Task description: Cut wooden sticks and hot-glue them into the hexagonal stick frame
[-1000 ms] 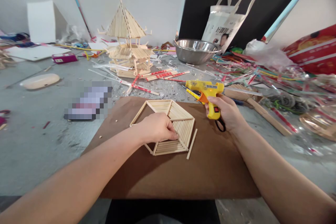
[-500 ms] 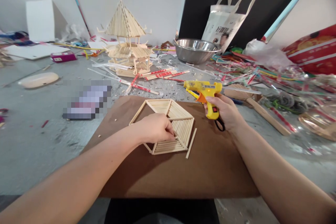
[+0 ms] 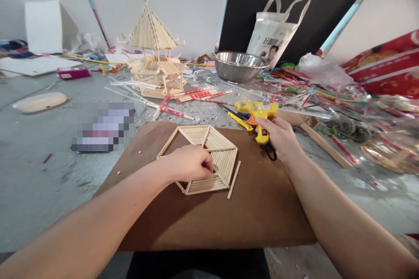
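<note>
Left hand (image 3: 192, 163) touches frame (image 3: 224, 160)—right hand (image 3: 280, 137), glue gun (image 3: 264, 111).

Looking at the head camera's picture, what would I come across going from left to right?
Pale oval object → pixelated flat object → hexagonal stick frame → yellow glue gun → red printed package. Other things overlap too much to place.

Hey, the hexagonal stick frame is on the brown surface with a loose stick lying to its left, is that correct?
Not quite: in the head view, the loose stick lies to the right of the hexagonal stick frame. The frame is on the brown surface.
</note>
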Action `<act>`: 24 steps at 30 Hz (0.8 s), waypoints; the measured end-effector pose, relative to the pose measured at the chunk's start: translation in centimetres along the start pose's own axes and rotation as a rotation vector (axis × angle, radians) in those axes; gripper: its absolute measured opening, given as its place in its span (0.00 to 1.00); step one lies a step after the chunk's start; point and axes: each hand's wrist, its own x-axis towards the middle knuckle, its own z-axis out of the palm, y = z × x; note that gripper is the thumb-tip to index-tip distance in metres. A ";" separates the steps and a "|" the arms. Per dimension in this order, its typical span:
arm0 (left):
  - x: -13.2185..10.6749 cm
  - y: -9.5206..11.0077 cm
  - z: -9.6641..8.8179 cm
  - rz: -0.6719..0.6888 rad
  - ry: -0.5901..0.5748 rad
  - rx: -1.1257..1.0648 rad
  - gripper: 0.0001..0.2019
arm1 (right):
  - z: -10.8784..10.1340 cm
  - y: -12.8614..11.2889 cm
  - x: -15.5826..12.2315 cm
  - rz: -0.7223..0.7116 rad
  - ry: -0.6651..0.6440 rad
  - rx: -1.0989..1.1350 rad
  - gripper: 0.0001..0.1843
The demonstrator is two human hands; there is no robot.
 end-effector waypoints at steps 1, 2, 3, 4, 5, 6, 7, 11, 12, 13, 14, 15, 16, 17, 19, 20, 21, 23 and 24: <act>0.0 0.0 0.0 -0.002 0.000 -0.001 0.10 | 0.1 0.2 0.1 -0.007 -0.008 -0.010 0.12; 0.0 0.0 0.0 -0.004 -0.002 0.000 0.10 | 0.1 0.4 0.1 -0.012 -0.017 -0.016 0.12; 0.0 -0.1 0.0 -0.004 -0.006 0.006 0.10 | 0.2 0.6 0.2 -0.016 -0.023 -0.019 0.13; 0.0 0.0 0.0 -0.003 -0.009 0.013 0.11 | 0.2 0.8 0.3 -0.018 -0.021 -0.020 0.14; 0.0 0.0 0.0 -0.002 -0.009 0.021 0.11 | 0.3 1.0 0.4 -0.022 -0.010 -0.019 0.14; 0.0 0.0 0.0 0.000 -0.009 0.029 0.10 | 0.3 1.2 0.5 -0.029 0.005 -0.019 0.14; 0.0 0.0 0.0 0.001 -0.007 0.035 0.10 | 0.3 1.3 0.6 -0.042 0.022 -0.025 0.15; 0.0 0.2 0.0 -0.005 -0.001 0.051 0.10 | 0.3 1.7 0.9 -0.038 0.006 -0.095 0.15; 0.0 0.2 0.0 -0.006 0.000 0.051 0.10 | 0.3 1.7 0.8 -0.024 -0.010 -0.110 0.15; 0.0 0.2 0.0 -0.006 0.001 0.049 0.10 | 0.4 1.6 0.7 -0.009 -0.028 -0.118 0.15; 0.0 0.2 0.0 -0.005 0.001 0.048 0.10 | 0.4 1.5 0.5 0.003 -0.047 -0.121 0.15; 0.0 0.2 0.1 -0.003 0.001 0.046 0.10 | 0.5 1.4 0.3 0.013 -0.067 -0.124 0.15; 0.0 0.2 0.1 -0.001 0.002 0.043 0.10 | 0.5 1.2 0.1 0.022 -0.084 -0.133 0.15; 0.0 0.1 0.1 0.001 0.002 0.040 0.10 | 0.6 1.1 0.0 0.033 -0.101 -0.149 0.15; 0.0 0.1 0.1 0.005 0.001 0.033 0.10 | 0.6 1.1 -0.1 0.050 -0.132 -0.215 0.16; 0.0 0.2 0.1 0.004 0.000 0.031 0.10 | 0.6 1.2 -0.1 0.048 -0.147 -0.266 0.16; 0.0 0.2 0.1 0.001 -0.001 0.031 0.10 | 0.5 1.3 0.0 0.039 -0.163 -0.325 0.18; 0.0 0.3 0.1 -0.004 -0.002 0.037 0.10 | 0.4 1.5 0.2 0.003 -0.183 -0.455 0.20; 0.0 0.3 0.0 -0.003 -0.003 0.039 0.10 | 0.4 1.6 0.3 -0.019 -0.180 -0.527 0.21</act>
